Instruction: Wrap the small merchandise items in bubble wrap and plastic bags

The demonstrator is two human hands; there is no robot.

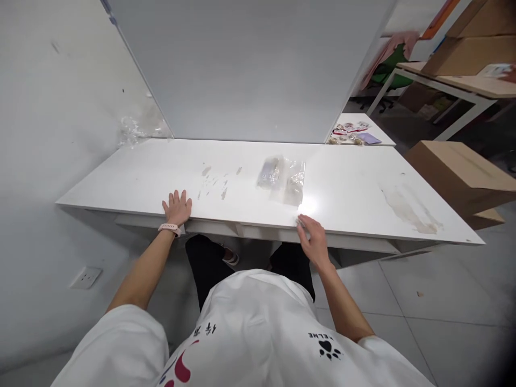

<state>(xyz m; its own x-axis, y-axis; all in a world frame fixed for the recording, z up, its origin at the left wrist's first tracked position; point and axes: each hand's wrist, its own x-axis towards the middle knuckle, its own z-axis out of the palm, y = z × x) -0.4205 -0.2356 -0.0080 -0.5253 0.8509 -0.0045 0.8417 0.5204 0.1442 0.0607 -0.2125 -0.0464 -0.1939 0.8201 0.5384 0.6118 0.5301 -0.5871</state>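
Note:
My left hand [178,208] rests palm down at the front edge of a white table [350,183], fingers spread and holding nothing. A pale pink band [170,228] circles that wrist. My right hand [313,239] is at the same front edge, further right, with its fingers loosely extended and the thumb apart; I see no object clearly held in it. Just beyond its fingertips, a clear plastic bag [295,185] lies on the tabletop. Under the bag's left part is a greyish packet [266,171] with small dark marks.
A tall grey panel [250,70] rises behind the table. Crumpled clear plastic [131,131] sits by the left wall. Several small packaged items [350,129] lie on a white surface behind right. A cardboard box [455,172] stands right of the table. Smudges [411,209] mark the tabletop.

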